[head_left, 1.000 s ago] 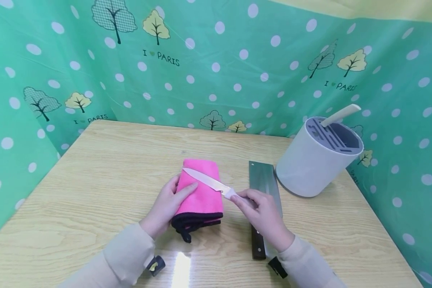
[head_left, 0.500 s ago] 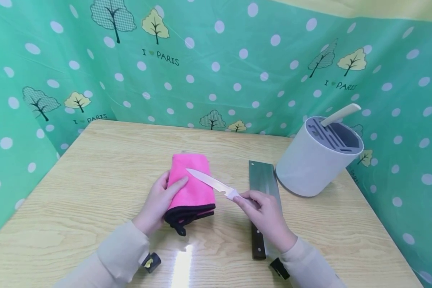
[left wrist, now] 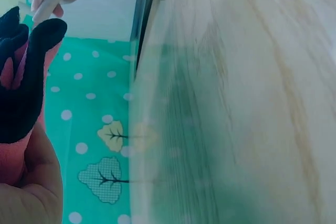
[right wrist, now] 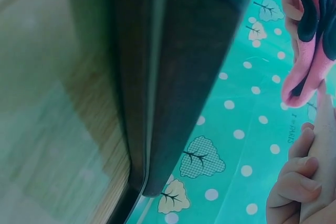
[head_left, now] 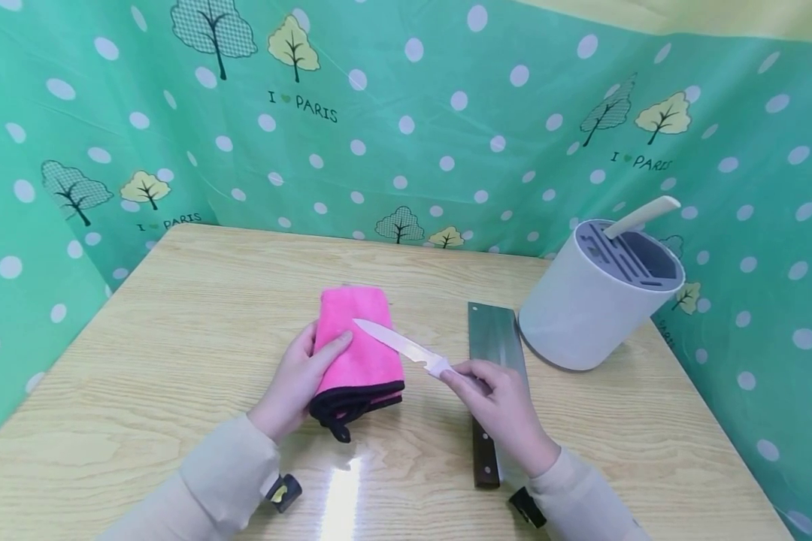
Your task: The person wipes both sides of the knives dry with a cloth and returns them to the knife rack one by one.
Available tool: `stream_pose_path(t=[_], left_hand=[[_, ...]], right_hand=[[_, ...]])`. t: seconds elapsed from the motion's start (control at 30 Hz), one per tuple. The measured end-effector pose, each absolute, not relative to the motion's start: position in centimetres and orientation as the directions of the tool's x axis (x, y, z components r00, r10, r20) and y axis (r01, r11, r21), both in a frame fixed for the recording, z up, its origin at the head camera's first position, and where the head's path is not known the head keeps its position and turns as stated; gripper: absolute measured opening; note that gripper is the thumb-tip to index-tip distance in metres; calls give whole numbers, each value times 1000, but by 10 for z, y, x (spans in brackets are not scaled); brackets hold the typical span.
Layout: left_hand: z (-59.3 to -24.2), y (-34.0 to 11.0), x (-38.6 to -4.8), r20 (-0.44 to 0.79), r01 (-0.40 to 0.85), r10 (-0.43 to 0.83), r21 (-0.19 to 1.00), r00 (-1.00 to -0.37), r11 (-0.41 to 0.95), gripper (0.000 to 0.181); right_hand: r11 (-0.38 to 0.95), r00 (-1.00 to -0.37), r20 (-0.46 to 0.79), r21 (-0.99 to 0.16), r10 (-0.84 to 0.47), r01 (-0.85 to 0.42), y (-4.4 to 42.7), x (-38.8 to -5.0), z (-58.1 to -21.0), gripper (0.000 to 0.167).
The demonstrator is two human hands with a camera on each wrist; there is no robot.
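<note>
A folded pink cloth with black edging (head_left: 362,361) is held above the table by my left hand (head_left: 296,379), its thumb on top and the other fingers underneath. In the left wrist view the cloth's black-trimmed folds (left wrist: 21,87) show beside the thumb. My right hand (head_left: 501,406) grips a small kitchen knife (head_left: 406,347) by its pale handle. The blade points left, over the cloth's right part; whether it touches the cloth I cannot tell. Under the right hand a cleaver (head_left: 495,338) lies on the table, its dark handle (head_left: 485,458) toward me, partly hidden.
A white cylindrical knife block (head_left: 582,315) stands at the back right, with one pale handle (head_left: 643,216) sticking out of its slots. The wooden table (head_left: 196,323) ends at a green dotted curtain (head_left: 406,143) behind and at both sides.
My left hand has shifted the cloth left and slightly away from me. The knife's tip has moved a little right, from the cloth's left edge toward its middle.
</note>
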State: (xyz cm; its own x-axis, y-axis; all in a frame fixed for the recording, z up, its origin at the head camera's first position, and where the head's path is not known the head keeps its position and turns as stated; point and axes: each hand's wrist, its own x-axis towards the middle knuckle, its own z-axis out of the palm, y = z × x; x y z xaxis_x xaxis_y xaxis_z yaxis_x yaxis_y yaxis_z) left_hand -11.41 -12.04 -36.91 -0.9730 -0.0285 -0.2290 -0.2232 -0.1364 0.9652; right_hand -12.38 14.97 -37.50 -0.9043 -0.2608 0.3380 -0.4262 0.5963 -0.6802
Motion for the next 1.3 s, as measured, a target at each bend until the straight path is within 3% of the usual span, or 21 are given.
stream_pose_path(t=[0.57, 1.3], left_hand=[[-374, -113, -113, -253, -251, 5, 956, -967, -150, 53], [-374, -95, -106, -223, -233, 91, 966, -970, -111, 54]], right_hand=[[629, -910, 328, -658, -255, -414, 143, -126, -373, 13], [578, -885, 354, -671, -301, -465, 133, -130, -367, 12]])
